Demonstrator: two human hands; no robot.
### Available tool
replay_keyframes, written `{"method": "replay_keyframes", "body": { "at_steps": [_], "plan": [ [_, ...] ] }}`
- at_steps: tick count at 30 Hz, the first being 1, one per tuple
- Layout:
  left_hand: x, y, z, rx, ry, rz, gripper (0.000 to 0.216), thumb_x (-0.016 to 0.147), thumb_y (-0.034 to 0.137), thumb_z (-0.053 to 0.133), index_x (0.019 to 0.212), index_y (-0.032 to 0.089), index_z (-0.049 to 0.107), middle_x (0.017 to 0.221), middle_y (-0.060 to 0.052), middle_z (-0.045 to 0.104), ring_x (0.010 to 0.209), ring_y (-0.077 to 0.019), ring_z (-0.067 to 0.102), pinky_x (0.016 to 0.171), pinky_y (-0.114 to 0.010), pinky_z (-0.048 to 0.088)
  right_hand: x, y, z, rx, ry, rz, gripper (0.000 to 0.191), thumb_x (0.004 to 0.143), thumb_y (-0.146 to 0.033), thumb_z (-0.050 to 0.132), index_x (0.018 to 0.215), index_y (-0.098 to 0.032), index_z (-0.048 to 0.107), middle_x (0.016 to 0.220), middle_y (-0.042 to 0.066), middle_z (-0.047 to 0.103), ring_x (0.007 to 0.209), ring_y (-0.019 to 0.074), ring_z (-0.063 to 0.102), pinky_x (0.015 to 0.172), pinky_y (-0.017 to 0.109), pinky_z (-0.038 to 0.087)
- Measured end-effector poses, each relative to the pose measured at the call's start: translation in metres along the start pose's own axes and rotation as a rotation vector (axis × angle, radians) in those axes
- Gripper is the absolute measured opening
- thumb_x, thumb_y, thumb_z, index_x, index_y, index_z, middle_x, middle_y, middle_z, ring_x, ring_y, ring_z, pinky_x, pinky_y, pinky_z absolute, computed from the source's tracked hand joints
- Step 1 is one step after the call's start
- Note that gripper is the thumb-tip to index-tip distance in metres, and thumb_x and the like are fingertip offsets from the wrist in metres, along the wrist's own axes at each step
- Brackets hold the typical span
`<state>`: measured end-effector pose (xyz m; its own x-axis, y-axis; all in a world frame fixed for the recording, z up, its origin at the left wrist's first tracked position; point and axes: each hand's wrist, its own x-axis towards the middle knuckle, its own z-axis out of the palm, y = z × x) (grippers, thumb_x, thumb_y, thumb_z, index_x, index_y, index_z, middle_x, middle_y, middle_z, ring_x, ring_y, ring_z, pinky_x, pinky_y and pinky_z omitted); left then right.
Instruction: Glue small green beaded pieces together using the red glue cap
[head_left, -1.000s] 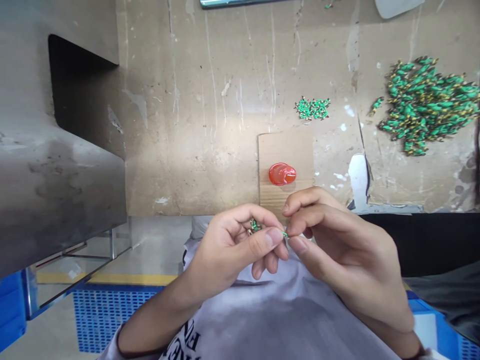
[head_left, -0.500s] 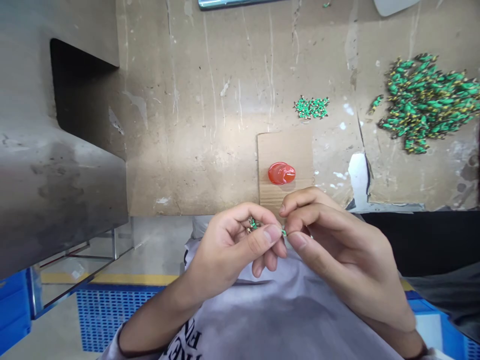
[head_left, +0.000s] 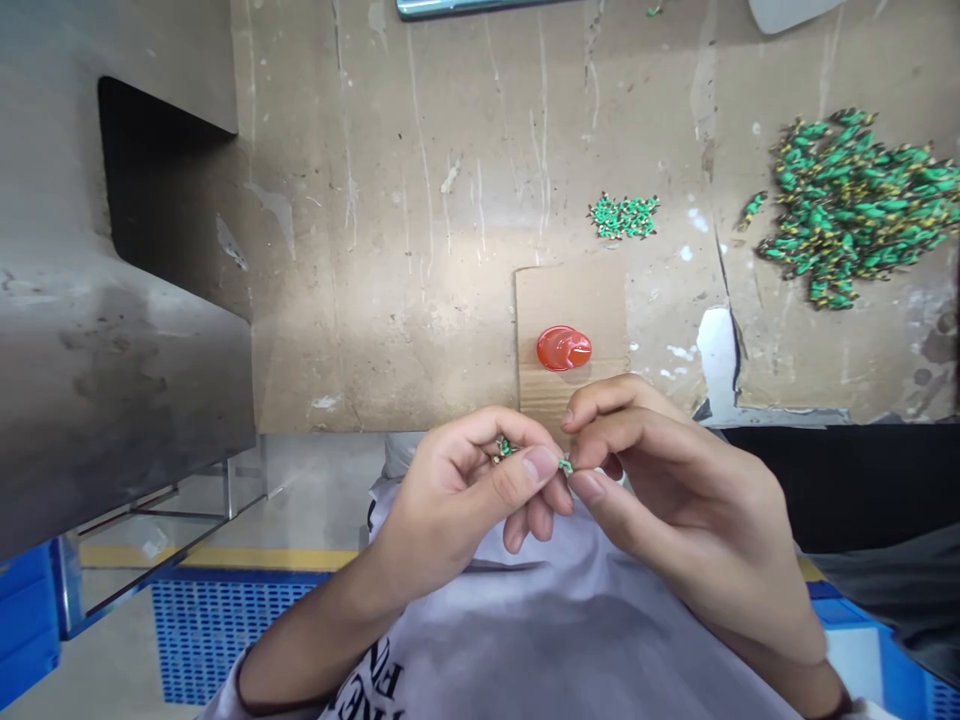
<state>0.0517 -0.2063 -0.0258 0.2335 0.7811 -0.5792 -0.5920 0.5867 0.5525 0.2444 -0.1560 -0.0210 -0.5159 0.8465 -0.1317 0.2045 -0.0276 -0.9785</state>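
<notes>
My left hand pinches one end of a small green piece between thumb and forefinger. Several more green pieces with dark and gold-coloured bits sit inside its curled fingers. From the other side, my right hand has thumb and forefinger closed at the piece's right end; its exact kind is too small to make out. Beyond the hands, a glossy red oval object rests on a cardboard sheet.
A small cluster of green pieces lies behind the cardboard, and a large heap of longer ones at the right. The worn tabletop has a torn front edge. A grey metal housing stands at the left.
The fingertips have shifted very slightly, and a little more of the green piece shows between them. Everything on the table stays in place.
</notes>
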Motion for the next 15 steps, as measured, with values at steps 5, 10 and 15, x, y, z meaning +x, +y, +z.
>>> {"method": "replay_keyframes", "body": {
  "at_steps": [5,10,15],
  "plan": [
    [-0.0007,-0.0003,-0.0002,-0.027,-0.015,0.016,0.021,0.104,0.035,0.079,0.094,0.017,0.077,0.076,-0.002,0.076,0.057,-0.0091,0.065,0.049,-0.015,0.049,-0.0006,-0.0002,-0.0012,-0.012,-0.007,0.009,0.012,0.106,-0.021,0.072,0.096,-0.026,0.068,0.108,0.001,0.066,0.099,0.0159,0.067,0.077,0.029,0.052],
    [-0.0010,0.0001,-0.0016,0.018,0.017,-0.009,0.024,0.097,0.038,0.087,0.092,0.017,0.076,0.074,-0.003,0.076,0.057,-0.0105,0.065,0.049,-0.017,0.049,0.0012,-0.0009,-0.0017,-0.015,-0.015,0.001,0.011,0.104,-0.019,0.073,0.096,-0.026,0.069,0.108,0.002,0.067,0.097,0.0160,0.067,0.077,0.029,0.054],
    [-0.0010,-0.0001,-0.0037,0.054,0.017,-0.025,0.020,0.099,0.036,0.085,0.094,0.018,0.076,0.075,-0.002,0.076,0.059,-0.0097,0.064,0.051,-0.016,0.050,0.0034,-0.0009,0.0007,-0.026,-0.003,0.020,0.012,0.102,-0.019,0.075,0.093,-0.026,0.070,0.106,0.004,0.068,0.093,0.0173,0.067,0.072,0.029,0.053]
  ]
}}
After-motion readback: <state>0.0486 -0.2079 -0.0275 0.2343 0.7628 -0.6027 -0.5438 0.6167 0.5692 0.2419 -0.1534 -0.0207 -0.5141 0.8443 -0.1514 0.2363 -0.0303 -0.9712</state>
